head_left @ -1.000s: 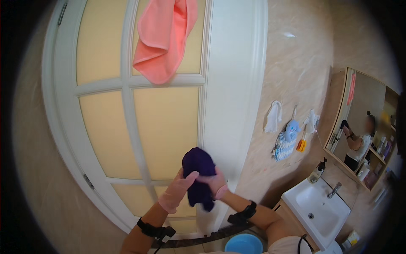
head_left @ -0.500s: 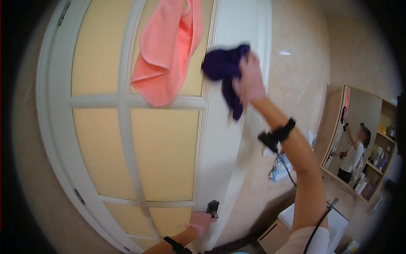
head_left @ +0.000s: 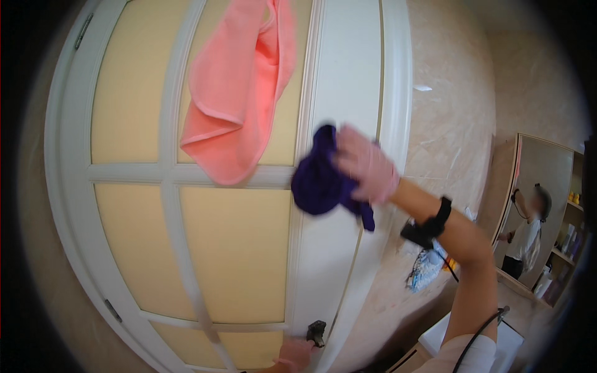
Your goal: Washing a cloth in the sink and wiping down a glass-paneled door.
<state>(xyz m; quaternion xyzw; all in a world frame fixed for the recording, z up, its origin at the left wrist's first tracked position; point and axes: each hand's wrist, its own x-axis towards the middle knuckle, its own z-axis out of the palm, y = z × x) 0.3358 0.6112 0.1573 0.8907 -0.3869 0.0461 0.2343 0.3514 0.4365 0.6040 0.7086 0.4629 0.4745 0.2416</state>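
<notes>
My right hand (head_left: 367, 165), in a thin pink glove, is closed on a dark purple cloth (head_left: 320, 180). The bunched cloth lies against the white right-hand stile of the door (head_left: 329, 267), with a loose end hanging below my fingers; both are slightly blurred. Low in the view, my left hand (head_left: 294, 355), also in a pink glove, is closed at the dark door handle (head_left: 316, 334). Its fingers are partly hidden. To the left of the purple cloth, a salmon-pink towel (head_left: 233, 93) hangs over the door's upper pale-yellow panels.
A mirror cabinet (head_left: 538, 205) with bottles on its side shelves hangs on the marbled wall at the right, reflecting me. Below it stands a white basin (head_left: 507, 342). A blue-and-white patterned item (head_left: 426, 270) hangs on the wall behind my right forearm.
My right hand has brought the purple cloth down along the door stile. The view has shifted, so the door, towel and handle sit lower. My left hand stays at the handle.
</notes>
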